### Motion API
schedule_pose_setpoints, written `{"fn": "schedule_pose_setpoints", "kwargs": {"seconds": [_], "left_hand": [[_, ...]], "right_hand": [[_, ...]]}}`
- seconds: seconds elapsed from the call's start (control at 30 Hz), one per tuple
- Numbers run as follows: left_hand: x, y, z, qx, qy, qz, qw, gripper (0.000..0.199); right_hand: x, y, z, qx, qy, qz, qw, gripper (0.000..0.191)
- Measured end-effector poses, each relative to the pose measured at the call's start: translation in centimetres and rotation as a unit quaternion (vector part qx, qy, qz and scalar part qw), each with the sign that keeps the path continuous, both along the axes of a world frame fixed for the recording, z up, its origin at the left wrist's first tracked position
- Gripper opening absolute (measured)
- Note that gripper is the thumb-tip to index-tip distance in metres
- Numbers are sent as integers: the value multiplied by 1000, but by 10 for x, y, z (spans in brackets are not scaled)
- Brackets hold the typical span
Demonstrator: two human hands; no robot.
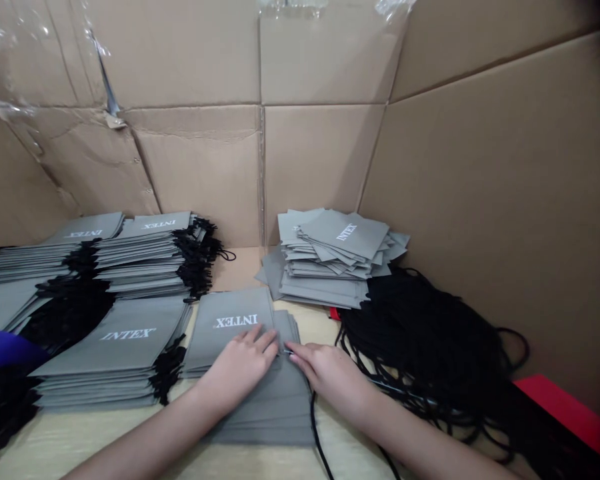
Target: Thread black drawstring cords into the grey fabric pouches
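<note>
Grey INTEX pouches (233, 303) lie in a stack at the centre, their print upside down. My left hand (247, 353) rests on this stack's right edge, fingers spread. Just right of it, my right hand (313, 363) pinches a small thin item at the edge of the pouches; its fingertips partly hide it. Below both hands is a fanned stack of plain grey pouches (275, 407). A black cord (316, 427) runs down beside that stack, below my right hand.
Finished-looking stacks with black cords (125, 340) fill the left. At the back right sits a loose pouch pile (345, 233), beside a heap of black cords (430, 340). Cardboard walls (325, 153) enclose the back and right. A red piece (565, 407) lies at right.
</note>
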State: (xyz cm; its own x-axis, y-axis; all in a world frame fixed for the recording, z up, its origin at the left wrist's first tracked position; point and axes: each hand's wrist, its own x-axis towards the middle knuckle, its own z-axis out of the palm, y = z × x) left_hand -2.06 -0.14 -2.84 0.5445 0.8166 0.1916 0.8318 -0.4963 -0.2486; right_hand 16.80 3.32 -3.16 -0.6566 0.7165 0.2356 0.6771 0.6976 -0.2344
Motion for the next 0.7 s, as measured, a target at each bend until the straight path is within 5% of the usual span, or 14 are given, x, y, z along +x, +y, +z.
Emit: {"fn": "schedule_pose_setpoints", "kwargs": {"seconds": [0.3, 0.7], "left_hand": [[-3, -1, -12, 18, -108, -64, 992, 20], [-5, -2, -20, 62, -367, -81, 925, 22]], "right_hand": [[3, 1, 1, -11, -7, 12, 1000, 30], [10, -3, 8, 5, 49, 49, 998, 30]]}}
